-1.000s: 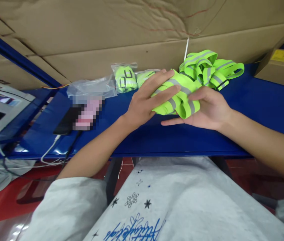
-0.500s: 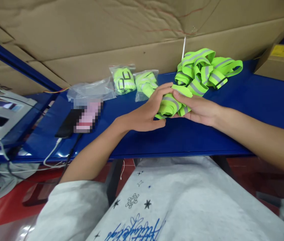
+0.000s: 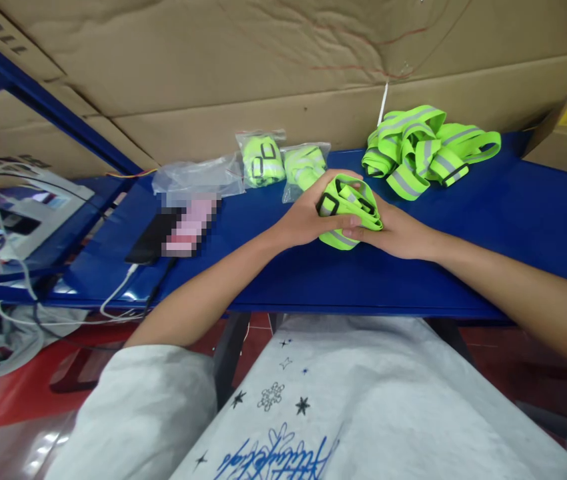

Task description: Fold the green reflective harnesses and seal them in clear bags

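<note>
Between my two hands is a rolled bundle of neon-green reflective strap (image 3: 346,237), with grey stripes and black buckles facing up. My left hand (image 3: 303,217) closes around its left side, the thumb lying across the front. On the right side my right hand (image 3: 396,230) grips it, its thumb meeting the left one. Behind the hands, two clear bags hold similar straps: one bagged strap (image 3: 262,161) shows black buckles, and the other bagged strap (image 3: 304,165) sits just beyond my left hand. A loose heap of the same strap (image 3: 421,150) lies behind my right hand.
The blue shelf (image 3: 283,283) backs onto a cardboard wall (image 3: 243,67). Flat clear plastic bags (image 3: 196,179) lie left of the bagged straps. A black device (image 3: 151,240) with a white cable and a pixelated pink item (image 3: 193,227) are nearer. A cardboard box (image 3: 563,147) stands at right.
The strap bundle has been turned in my hands, so its buckles and rolled layers now face up. Both thumbs have come together at its front. The view has shifted slightly.
</note>
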Action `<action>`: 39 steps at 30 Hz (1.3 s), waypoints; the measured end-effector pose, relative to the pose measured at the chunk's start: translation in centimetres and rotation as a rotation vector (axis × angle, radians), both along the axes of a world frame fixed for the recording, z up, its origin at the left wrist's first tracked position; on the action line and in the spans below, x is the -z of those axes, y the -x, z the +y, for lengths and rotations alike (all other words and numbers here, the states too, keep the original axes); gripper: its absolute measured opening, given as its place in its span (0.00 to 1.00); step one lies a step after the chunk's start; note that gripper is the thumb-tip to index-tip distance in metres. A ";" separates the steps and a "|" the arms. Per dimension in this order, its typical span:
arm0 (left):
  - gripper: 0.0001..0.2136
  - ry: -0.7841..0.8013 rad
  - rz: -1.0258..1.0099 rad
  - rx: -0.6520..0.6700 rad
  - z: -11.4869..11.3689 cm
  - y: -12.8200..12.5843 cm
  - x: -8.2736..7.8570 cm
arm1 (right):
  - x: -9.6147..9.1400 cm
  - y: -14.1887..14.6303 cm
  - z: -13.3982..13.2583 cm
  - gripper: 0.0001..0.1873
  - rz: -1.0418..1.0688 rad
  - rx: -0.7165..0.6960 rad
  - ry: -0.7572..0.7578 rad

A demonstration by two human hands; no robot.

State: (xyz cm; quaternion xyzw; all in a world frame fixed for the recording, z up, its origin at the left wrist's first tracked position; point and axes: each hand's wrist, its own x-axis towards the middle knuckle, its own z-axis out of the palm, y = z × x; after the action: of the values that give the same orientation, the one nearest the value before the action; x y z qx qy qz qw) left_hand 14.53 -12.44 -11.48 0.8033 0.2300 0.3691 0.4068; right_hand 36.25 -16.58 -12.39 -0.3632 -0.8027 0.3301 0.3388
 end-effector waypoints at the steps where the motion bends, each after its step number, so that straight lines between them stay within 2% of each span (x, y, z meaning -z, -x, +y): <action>1: 0.39 -0.042 -0.001 0.000 0.1 0.0 0.0 | 0.1 -0.1 0.2 0.36 -0.002 0.003 -0.001; 3: 0.40 -0.110 0.012 0.010 0.3 0.2 0.0 | 0.0 -0.4 0.6 0.34 -0.005 -0.034 0.027; 5: 0.38 -0.110 0.040 0.028 0.7 0.3 0.2 | -0.2 -0.5 0.8 0.31 -0.026 -0.090 0.081; 9: 0.35 0.048 0.018 -0.009 1.1 0.3 1.1 | -0.1 -0.2 0.7 0.32 -0.007 -0.044 0.120; 12: 0.36 0.053 -0.028 0.014 0.9 0.0 1.7 | 0.5 0.0 0.1 0.41 0.049 0.072 0.079; 15: 0.35 0.039 -0.059 0.000 0.4 -0.4 2.4 | 0.7 -0.2 -0.8 0.55 0.060 0.229 -0.073; 16: 0.34 0.043 -0.062 -0.012 0.2 -0.5 2.6 | 0.5 -0.3 -1.1 0.55 0.034 0.251 -0.122; 18: 0.33 0.048 -0.066 -0.033 0.0 -0.8 3.0 | 0.0 -0.3 -1.6 0.47 -0.042 0.255 -0.166; 20: 0.32 0.061 -0.070 -0.055 -0.3 -1.0 3.3 | -0.5 -0.1 -2.0 0.39 -0.099 0.260 -0.136; 21: 0.32 0.080 -0.069 -0.064 -0.5 -1.1 3.3 | -0.6 0.1 -2.0 0.38 -0.106 0.269 -0.108; 26: 0.39 0.210 -0.097 -0.058 -1.7 -1.6 3.2 | 0.0 0.9 -2.0 0.45 -0.034 0.306 -0.012; 29: 0.43 0.154 -0.101 -0.169 -2.0 -1.6 3.4 | 0.2 1.0 -1.9 0.45 -0.021 0.326 0.008; 32: 0.40 0.038 -0.061 -0.241 -2.0 -1.6 3.6 | 0.1 1.0 -2.1 0.43 -0.026 0.349 0.004; 34: 0.39 -0.013 -0.012 -0.236 -2.1 -1.6 3.4 | -0.1 0.8 -2.2 0.42 -0.028 0.351 0.001; 36: 0.39 -0.061 0.053 -0.198 -2.4 -1.5 2.4 | -0.1 0.5 -2.4 0.41 -0.022 0.348 -0.010; 39: 0.40 -0.124 0.220 -0.081 -2.3 0.3 -0.8 | 0.0 0.1 -2.5 0.39 0.004 0.376 -0.028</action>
State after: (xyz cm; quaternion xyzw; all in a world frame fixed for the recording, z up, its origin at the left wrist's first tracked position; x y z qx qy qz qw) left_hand 14.22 -14.75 -10.68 0.8527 0.2821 0.3084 0.3134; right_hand 36.16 -19.06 -12.44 -0.5015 -0.7245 0.2505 0.4011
